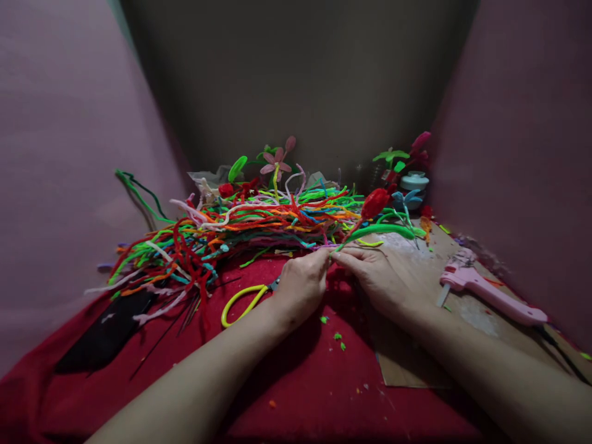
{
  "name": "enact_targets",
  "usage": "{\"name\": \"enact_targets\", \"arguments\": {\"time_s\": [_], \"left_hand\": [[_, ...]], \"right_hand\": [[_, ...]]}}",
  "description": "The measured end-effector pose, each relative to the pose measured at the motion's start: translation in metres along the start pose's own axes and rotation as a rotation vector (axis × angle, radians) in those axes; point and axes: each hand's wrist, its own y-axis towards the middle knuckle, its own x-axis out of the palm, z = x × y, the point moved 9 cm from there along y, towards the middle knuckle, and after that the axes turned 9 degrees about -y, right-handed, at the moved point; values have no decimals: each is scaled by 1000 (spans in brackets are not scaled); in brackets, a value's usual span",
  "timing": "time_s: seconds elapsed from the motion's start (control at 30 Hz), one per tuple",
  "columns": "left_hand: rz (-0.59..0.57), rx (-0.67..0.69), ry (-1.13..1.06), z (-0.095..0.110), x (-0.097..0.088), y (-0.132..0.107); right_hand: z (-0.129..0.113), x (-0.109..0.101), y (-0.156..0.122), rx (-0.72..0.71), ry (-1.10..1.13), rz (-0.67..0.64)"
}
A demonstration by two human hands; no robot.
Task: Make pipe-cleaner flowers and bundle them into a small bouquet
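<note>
My left hand [303,280] and my right hand [382,277] meet over the near side of the pile, both with their fingers pinched. Between the fingertips runs the thin stem of a pipe-cleaner flower [375,203], whose fuzzy red bud tilts up to the right. Its stem looks red near the bud and green at my fingers. A long green leaf shape [383,230] extends right from near the stem; whether it is joined there I cannot tell. Yellow-handled scissors [245,305] lie beside my left wrist, their blades partly hidden by that hand.
A big heap of coloured pipe cleaners [277,216] spreads across the back. On the right, a pink glue gun [493,287] rests on a cardboard sheet [411,361]. A black flat object [108,333] lies left on the red cloth [296,394]. Finished-looking flowers [276,161] stand behind.
</note>
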Motion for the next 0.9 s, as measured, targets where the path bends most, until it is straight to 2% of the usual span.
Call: {"name": "enact_targets", "arguments": {"time_s": [0.1, 0.23, 0.37, 0.57, 0.7, 0.9], "left_hand": [[1, -51, -188, -1, -4, 5], [-51, -281, -620, -10, 1, 8], [-140, -452, -867, -14, 11, 4], [-247, -517, -1101, -14, 19, 0], [-391, -561, -1225, -12, 26, -3], [-480, -552, -1353, -7, 30, -5]], "right_hand": [[4, 1, 2, -21, 13, 11], [4, 3, 3, -77, 26, 39], [-1, 3, 3, -94, -19, 16], [-7, 0, 2, -140, -73, 13], [-8, 1, 1, -84, -40, -7], [0, 4, 1, -39, 158, -65]]}}
